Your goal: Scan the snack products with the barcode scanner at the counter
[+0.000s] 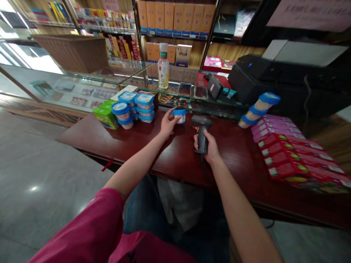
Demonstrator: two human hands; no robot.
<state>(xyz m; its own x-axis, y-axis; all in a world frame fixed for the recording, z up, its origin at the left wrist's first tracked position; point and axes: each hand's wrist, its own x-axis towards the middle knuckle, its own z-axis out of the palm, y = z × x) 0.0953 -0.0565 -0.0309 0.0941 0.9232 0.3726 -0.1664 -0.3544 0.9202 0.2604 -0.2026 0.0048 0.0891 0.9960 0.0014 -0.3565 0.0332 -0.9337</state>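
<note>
Wood-grained shelving lined with upright orange cartons backs a shop counter of glossy reddish-brown wood. At far left, a flared basket with a ribbed, woven texture stands on a long glass display case. On the counter's left part, green cartons sit beside two stacked round tubs, which adjoin piles of rounded-rectangular tubs; all the tubs have smooth blue lids. Behind them rises a clear, ribless plastic bottle with a white cap and pale yellow contents at its base. Near the counter's middle, the left hand is partly closed, its fingers and thumb curved about a small blue-lidded tub; whether the tub's base touches the wood cannot be told. Just to the right, the right hand is wrapped around the handle of a dark grey, matte barcode scanner, its broad head uppermost and its cord hanging below. Farther right, a tilted column of blue-lidded tubs stands near glossy purple boxes and, nearer the viewer, rows of red cardboard boxes.
</note>
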